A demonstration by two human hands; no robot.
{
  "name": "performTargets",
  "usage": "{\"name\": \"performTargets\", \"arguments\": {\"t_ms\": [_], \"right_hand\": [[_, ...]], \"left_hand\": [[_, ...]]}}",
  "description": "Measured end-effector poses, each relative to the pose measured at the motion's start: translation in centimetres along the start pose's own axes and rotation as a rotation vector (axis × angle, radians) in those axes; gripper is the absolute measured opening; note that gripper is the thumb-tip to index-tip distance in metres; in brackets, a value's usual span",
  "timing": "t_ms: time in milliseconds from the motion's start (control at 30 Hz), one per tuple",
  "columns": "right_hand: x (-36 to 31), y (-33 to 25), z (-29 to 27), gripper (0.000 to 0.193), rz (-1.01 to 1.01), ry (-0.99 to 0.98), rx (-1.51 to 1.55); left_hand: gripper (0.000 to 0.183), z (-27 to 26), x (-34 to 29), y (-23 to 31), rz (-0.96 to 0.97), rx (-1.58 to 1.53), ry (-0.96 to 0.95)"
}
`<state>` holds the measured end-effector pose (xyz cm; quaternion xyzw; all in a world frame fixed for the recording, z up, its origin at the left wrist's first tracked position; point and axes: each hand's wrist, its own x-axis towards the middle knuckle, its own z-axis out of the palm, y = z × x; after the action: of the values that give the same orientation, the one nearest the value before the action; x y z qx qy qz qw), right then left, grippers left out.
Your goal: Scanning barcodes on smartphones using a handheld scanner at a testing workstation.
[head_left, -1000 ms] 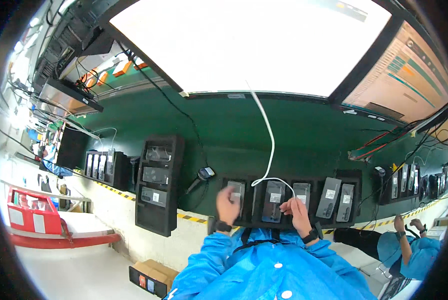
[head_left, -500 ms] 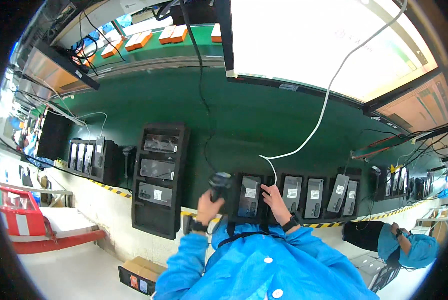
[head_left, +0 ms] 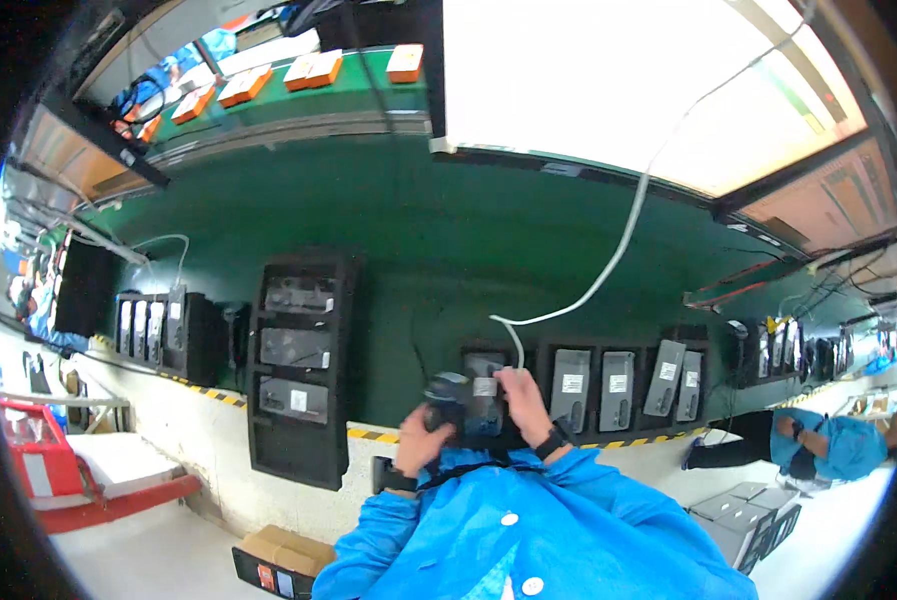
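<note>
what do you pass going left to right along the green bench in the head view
small black rack of phones → tall black tray → left hand → right hand → row of grey phones → co-worker's blue sleeve

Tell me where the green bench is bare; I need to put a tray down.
Bare green mat lies between the tall black rack and the white cable. Crowded: the upright grey devices beside the right hand.

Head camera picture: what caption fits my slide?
Left hand holds a scanner; right hand holds a phone.
</note>
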<state>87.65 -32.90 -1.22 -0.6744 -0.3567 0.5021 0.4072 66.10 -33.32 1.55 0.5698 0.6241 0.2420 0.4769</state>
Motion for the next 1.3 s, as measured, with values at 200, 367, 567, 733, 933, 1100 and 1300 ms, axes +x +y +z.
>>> {"name": "performTargets", "arguments": {"t_ms": [200, 367, 567, 733, 933, 1100, 1300], "right_hand": [[0.0, -0.2, 4.5, 0.055, -0.181, 0.022, -0.208], [-0.2, 0.6, 4.5, 0.040, -0.349, 0.281, -0.433], [0.6, 0.2, 3.9, 0.033, -0.242, 0.259, -0.326], [-0.4, -0.8, -1.0, 0.019, -0.046, -0.062, 0.148], [-1.0, -3.8, -3.2, 0.021, -0.212, -0.189, 0.304], [-2.1, -6.9, -2.7, 0.013, -0.211, -0.210, 0.142], [-2.4, -9.8, -3.9, 0.014, -0.494, -0.219, -0.389]], "left_hand": [[0.053, -0.6, 9.8, -7.4, 0.037, 0.188, 0.250], [0.051, 0.9, 8.3, 0.3, 0.178, 0.393, 0.538], [0.055, 1.7, 6.9, 1.1, 0.221, -0.074, 0.118], [0.047, 3.4, 5.9, 3.7, 0.446, -0.160, 0.038], [0.026, 3.1, 2.9, 5.9, 0.218, -0.224, -0.255], [0.028, 2.7, 2.5, 6.0, 0.314, -0.260, -0.249], [0.028, 2.8, 2.9, 6.1, 0.478, -0.260, -0.223]]}}
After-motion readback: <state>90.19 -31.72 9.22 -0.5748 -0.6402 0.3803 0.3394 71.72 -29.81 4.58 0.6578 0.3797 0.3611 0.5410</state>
